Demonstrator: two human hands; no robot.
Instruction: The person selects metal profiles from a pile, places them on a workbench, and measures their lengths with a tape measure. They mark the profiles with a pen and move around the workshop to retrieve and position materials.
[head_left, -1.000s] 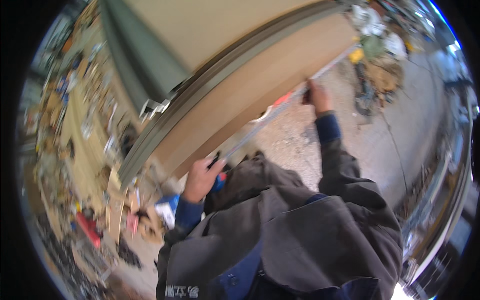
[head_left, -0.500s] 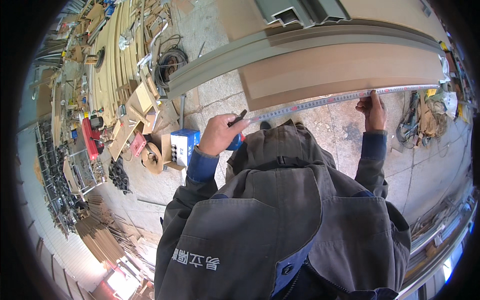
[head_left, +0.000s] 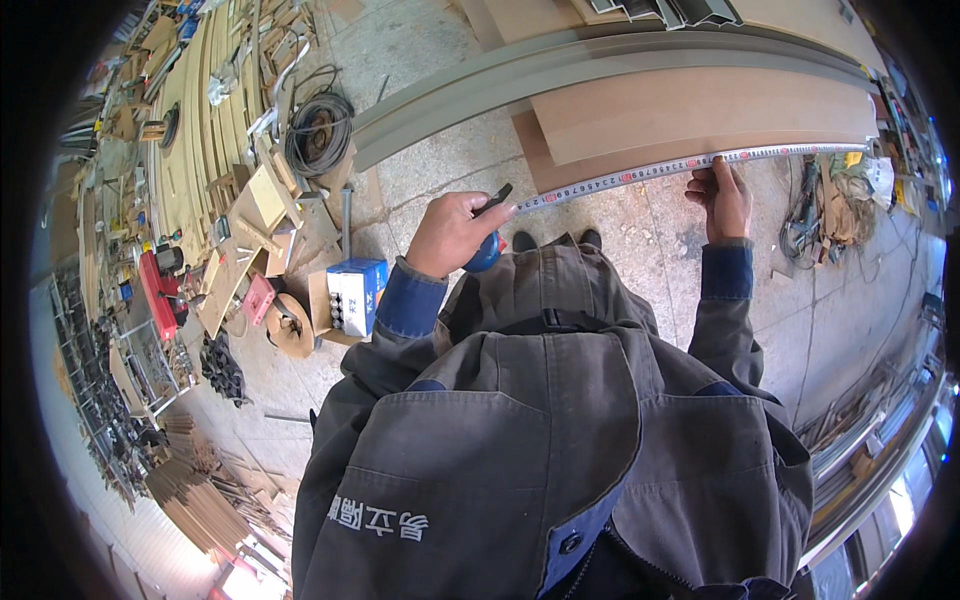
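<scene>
My left hand [head_left: 446, 236] is closed around the blue case [head_left: 487, 253] of a tape measure, mostly hidden beneath the fingers. A short black object [head_left: 493, 200] sticks up between its thumb and fingers; its kind I cannot make out. From this hand the white blade [head_left: 640, 174] runs out rightward along the near edge of a brown board [head_left: 690, 115], ending near the board's right end. With fingers curled, my right hand [head_left: 722, 200] pinches the blade partway along, thumb and fingertip at its edge.
Long grey metal profiles [head_left: 600, 75] lie across the board's far side, with more profiles [head_left: 670, 10] beyond. To the left are a coil of cable [head_left: 320, 133], a blue-and-white box [head_left: 357, 297], a red machine [head_left: 158, 294] and wood strips. Cables and sacking [head_left: 835, 215] lie at right.
The view has shifted, and both hands appear slightly higher in it. Each keeps its hold on the tape measure, whose blade stays stretched out along the board.
</scene>
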